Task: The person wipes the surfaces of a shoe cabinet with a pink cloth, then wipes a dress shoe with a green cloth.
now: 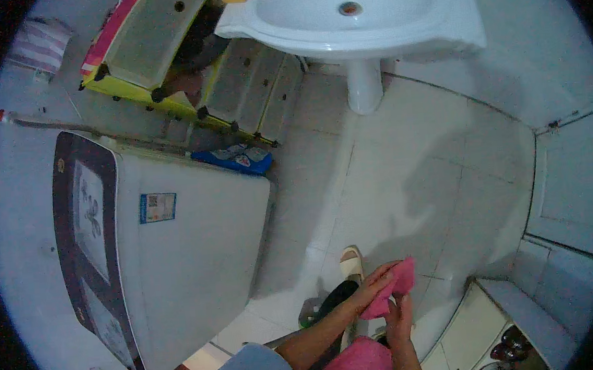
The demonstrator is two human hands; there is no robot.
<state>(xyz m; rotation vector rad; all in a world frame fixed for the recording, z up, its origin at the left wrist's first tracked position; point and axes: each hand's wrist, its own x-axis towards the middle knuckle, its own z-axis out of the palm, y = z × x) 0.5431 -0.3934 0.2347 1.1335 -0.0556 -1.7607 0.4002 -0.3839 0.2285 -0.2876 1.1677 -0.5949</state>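
Note:
A folded pink cloth [403, 279] is held in front of my body, above the tiled floor. My left hand [375, 287] lies over its left side with the fingers stretched along it. From below, my right hand [399, 316] grips the cloth's lower right part, and some of those fingers are hidden by the fabric. Both forearms reach up from the bottom of the view. Beneath my hands are a foot in a pale slipper [351, 264] and a dark trouser leg. Pink fabric [350, 367] also shows between my arms.
A white pedestal washbasin [312, 42] stands ahead. On the left is a top-loading washing machine [193, 259], with a blue package [233, 158] beside it. Behind that stands a yellow-framed storage rack [140, 95]. A low cabinet [471, 317] holding dark objects is at lower right.

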